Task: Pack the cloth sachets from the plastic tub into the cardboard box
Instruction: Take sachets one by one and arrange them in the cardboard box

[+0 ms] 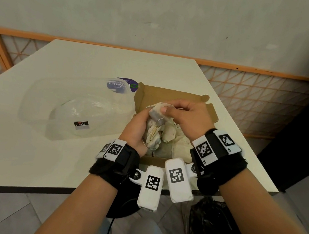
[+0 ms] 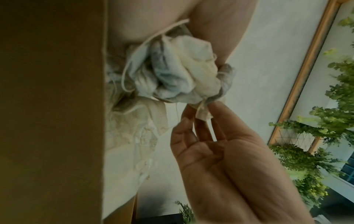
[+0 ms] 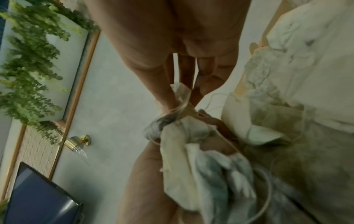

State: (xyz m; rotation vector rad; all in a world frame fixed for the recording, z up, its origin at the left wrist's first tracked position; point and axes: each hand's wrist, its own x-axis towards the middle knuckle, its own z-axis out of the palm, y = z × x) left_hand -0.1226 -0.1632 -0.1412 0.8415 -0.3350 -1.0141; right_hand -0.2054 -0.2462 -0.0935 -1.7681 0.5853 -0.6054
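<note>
Head view: a bunch of cloth sachets is gripped in the curled fingers of the left hand over the open cardboard box, where more sachets are seen lying. One sachet's top corner is pinched by the right hand. The clear plastic tub is set on the desk, touching the box's left side.

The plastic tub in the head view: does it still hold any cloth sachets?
No: the plastic tub looks empty, while the cloth sachets are over the cardboard box.
</note>
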